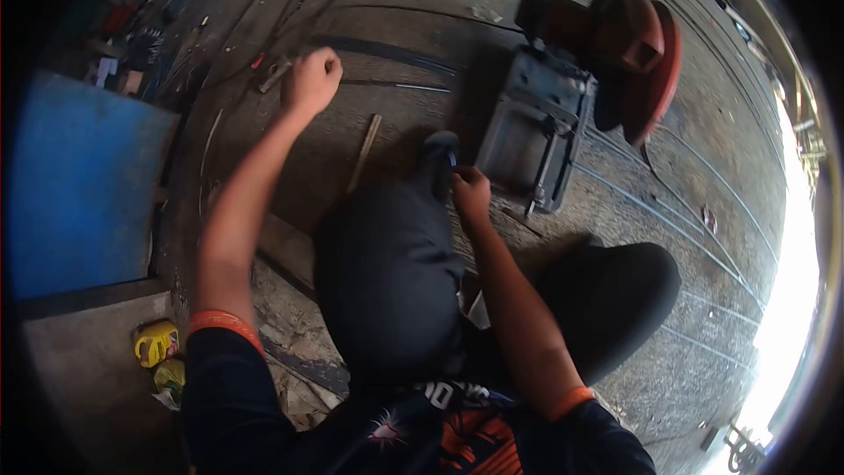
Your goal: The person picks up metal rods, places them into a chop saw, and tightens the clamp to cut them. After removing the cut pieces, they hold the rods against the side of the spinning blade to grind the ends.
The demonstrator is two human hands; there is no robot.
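Observation:
My left hand (pixel 314 81) is raised over the floor at the upper left, its fingers curled closed; what they hold, if anything, is hidden. Just beside it on the floor lies a small metal tool (pixel 273 76). My right hand (pixel 472 189) is closed near my shoe (pixel 440 144), left of the cut-off saw's grey metal base (pixel 519 141); a small bluish thing shows by its fingertips, too small to name. A thin flat strip (pixel 364 151) lies on the floor between my two arms.
The saw's red guard (pixel 665 70) stands at the upper right. Long thin metal rods (pixel 642 198) run along the floor to the right. A blue panel (pixel 88 189) is at the left, with a yellow container (pixel 157 344) below it. Dark cables lie at the top.

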